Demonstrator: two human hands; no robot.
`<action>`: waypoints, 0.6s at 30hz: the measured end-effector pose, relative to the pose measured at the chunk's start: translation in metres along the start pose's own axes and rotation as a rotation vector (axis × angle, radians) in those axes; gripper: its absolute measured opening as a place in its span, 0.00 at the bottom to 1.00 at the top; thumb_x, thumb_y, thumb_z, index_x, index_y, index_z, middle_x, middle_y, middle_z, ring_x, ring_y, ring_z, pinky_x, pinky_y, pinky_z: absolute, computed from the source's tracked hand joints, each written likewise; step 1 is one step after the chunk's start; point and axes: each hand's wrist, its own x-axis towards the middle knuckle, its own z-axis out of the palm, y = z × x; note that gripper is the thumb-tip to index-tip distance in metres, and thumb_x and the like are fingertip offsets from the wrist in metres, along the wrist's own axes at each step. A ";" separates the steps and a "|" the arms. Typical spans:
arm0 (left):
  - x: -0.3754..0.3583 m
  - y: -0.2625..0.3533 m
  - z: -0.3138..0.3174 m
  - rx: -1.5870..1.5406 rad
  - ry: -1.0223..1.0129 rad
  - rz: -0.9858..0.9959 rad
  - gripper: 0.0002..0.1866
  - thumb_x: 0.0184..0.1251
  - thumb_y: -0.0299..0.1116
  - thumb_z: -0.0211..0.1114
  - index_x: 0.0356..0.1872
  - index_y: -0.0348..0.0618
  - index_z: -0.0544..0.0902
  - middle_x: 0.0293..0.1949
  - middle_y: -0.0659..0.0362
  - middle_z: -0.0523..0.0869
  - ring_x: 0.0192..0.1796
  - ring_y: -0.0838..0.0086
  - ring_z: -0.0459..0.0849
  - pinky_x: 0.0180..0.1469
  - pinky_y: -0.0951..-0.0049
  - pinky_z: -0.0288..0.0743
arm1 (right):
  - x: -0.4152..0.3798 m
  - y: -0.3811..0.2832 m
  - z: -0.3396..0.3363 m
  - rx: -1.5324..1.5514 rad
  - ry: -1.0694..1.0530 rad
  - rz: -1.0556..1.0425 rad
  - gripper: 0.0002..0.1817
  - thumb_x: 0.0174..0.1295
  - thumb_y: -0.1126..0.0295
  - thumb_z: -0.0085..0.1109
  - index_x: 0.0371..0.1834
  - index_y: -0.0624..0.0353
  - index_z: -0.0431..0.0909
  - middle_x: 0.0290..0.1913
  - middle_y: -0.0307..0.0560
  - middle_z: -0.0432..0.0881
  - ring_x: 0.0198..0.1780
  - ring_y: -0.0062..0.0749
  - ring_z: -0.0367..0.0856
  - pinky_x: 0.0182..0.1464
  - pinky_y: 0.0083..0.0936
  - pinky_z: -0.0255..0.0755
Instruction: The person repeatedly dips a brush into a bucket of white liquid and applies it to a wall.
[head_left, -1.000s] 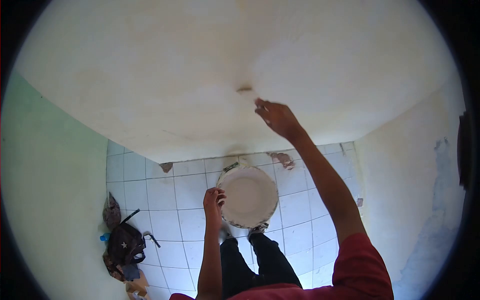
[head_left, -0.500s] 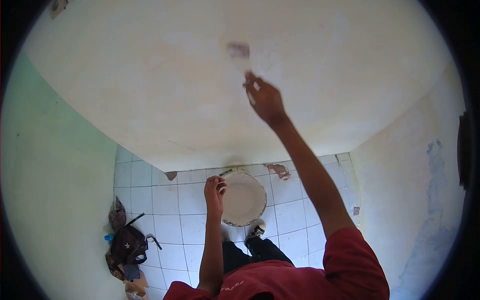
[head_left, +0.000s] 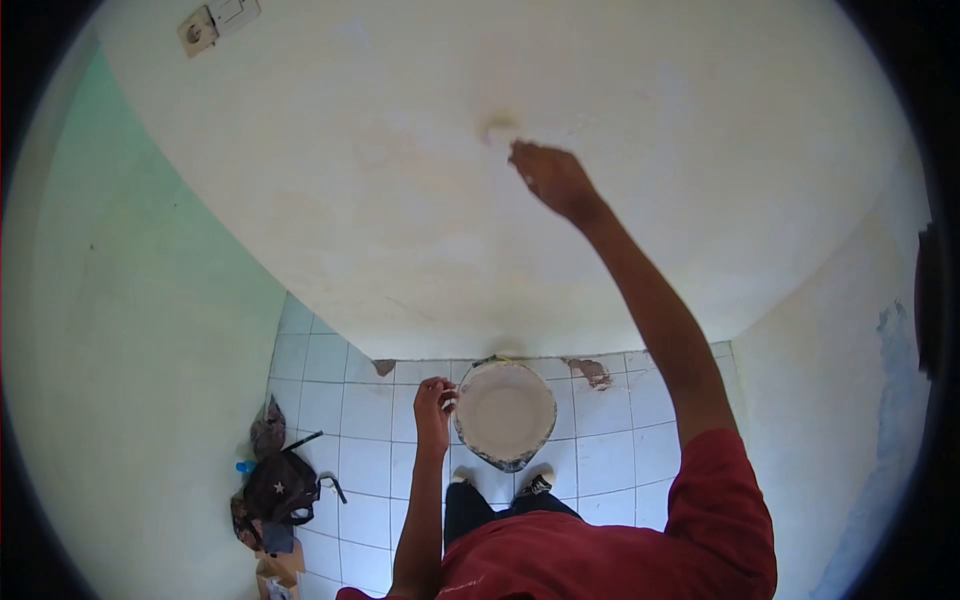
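My right hand (head_left: pixel 552 178) is raised to the wall in front, closed around the handle of a paintbrush (head_left: pixel 499 131). The brush is blurred, with its head against or very near the pale cream wall (head_left: pixel 420 200). Low down, my left hand (head_left: pixel 434 402) hangs in the air with loosely bent fingers, and nothing shows in it. Just to its right, a round bucket (head_left: pixel 505 410) with a stained rim stands on the floor by the wall, holding a beige liquid.
A dark backpack (head_left: pixel 282 487) and a cardboard box (head_left: pixel 280 570) lie along the green left wall (head_left: pixel 150 300). Sockets (head_left: pixel 197 32) sit high on the front wall. Broken patches (head_left: pixel 590 373) mark the foot of the wall. White tiles (head_left: pixel 370 470) cover the floor.
The brush and my right hand have moved slightly down and right along the wall. My view has shifted, so the bucket and backpack appear lower and further right. My left hand stays beside the bucket.
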 end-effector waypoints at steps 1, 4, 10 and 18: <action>-0.005 0.007 0.003 0.002 -0.004 0.033 0.06 0.71 0.36 0.58 0.43 0.49 0.78 0.38 0.64 0.83 0.39 0.78 0.80 0.40 0.76 0.67 | 0.017 -0.002 -0.019 -0.065 0.021 -0.027 0.09 0.60 0.74 0.62 0.43 0.63 0.81 0.51 0.54 0.84 0.51 0.42 0.84 0.51 0.34 0.81; -0.006 0.016 -0.002 0.008 -0.011 0.060 0.08 0.70 0.38 0.60 0.44 0.49 0.77 0.38 0.64 0.82 0.40 0.78 0.79 0.41 0.75 0.67 | 0.038 -0.019 -0.041 -0.015 0.152 0.004 0.13 0.52 0.79 0.58 0.42 0.59 0.78 0.51 0.51 0.81 0.46 0.43 0.83 0.44 0.35 0.80; 0.013 0.030 -0.013 0.072 -0.074 -0.003 0.08 0.69 0.38 0.60 0.43 0.50 0.77 0.39 0.64 0.82 0.40 0.77 0.79 0.42 0.73 0.68 | -0.038 -0.041 0.044 0.014 -0.042 0.160 0.14 0.52 0.80 0.57 0.43 0.59 0.78 0.47 0.53 0.79 0.38 0.45 0.83 0.39 0.39 0.79; 0.043 0.079 -0.015 0.113 -0.195 0.048 0.06 0.72 0.37 0.57 0.44 0.50 0.77 0.38 0.65 0.83 0.40 0.80 0.79 0.41 0.76 0.67 | -0.006 -0.013 0.024 -0.034 -0.277 0.111 0.08 0.56 0.76 0.56 0.40 0.57 0.77 0.43 0.52 0.81 0.40 0.42 0.84 0.40 0.39 0.79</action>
